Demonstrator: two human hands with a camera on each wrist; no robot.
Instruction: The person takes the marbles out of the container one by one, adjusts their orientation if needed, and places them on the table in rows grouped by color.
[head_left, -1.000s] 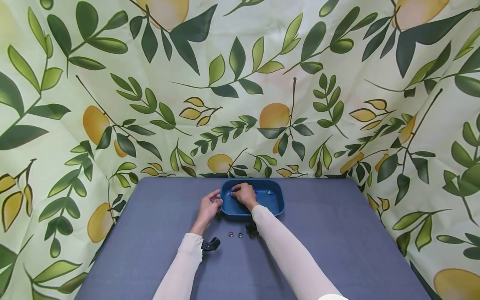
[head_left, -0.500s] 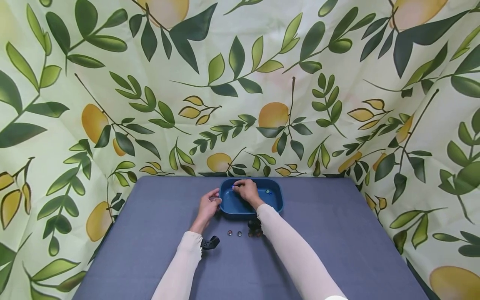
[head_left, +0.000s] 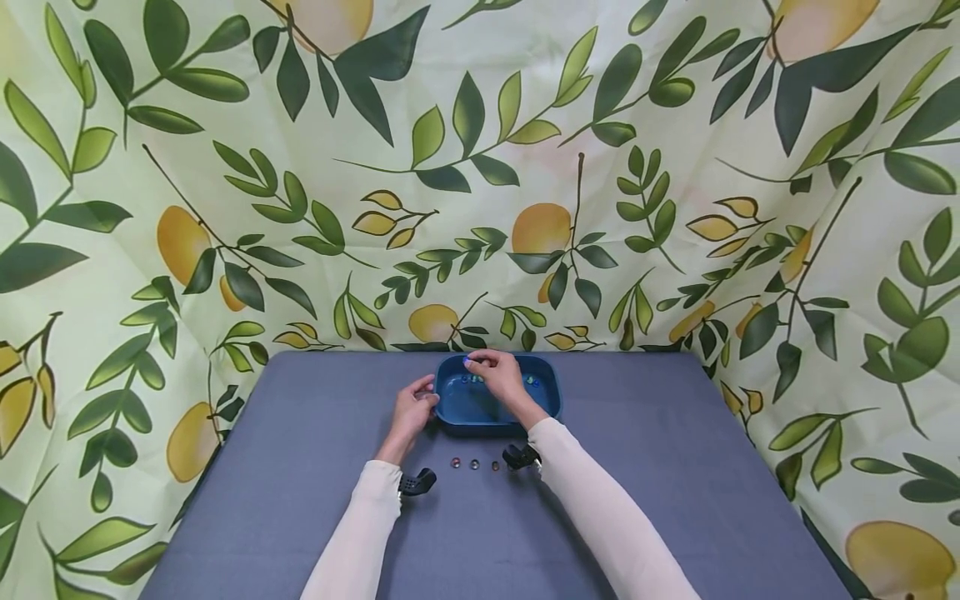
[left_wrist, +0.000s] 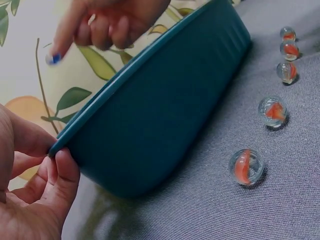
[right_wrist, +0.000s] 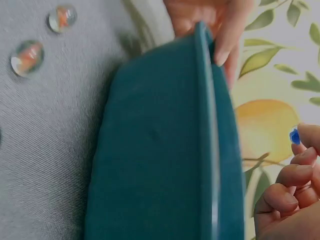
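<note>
Right hand (head_left: 506, 381): thumb and finger pinched together on a blue marble (right_wrist: 295, 135), raised over the blue tray (left_wrist: 150, 115) toward eleven o'clock.
Left hand (head_left: 412, 408): thumb and fingers clamped on the tray's rim at nine o'clock.
Blue marble: probably light, hard, slippery; best taken across its middle with fingertips.
Blue tray: probably stiff and light; the rim gives the surest hold.
Marbles inside (head_left: 532, 381): lying toward ten and two o'clock.
Orange-streaked marbles (left_wrist: 245, 167): on the grey cloth (head_left: 637, 467), toward six o'clock.
Leaf-printed backdrop (head_left: 300, 250): twelve o'clock.
</note>
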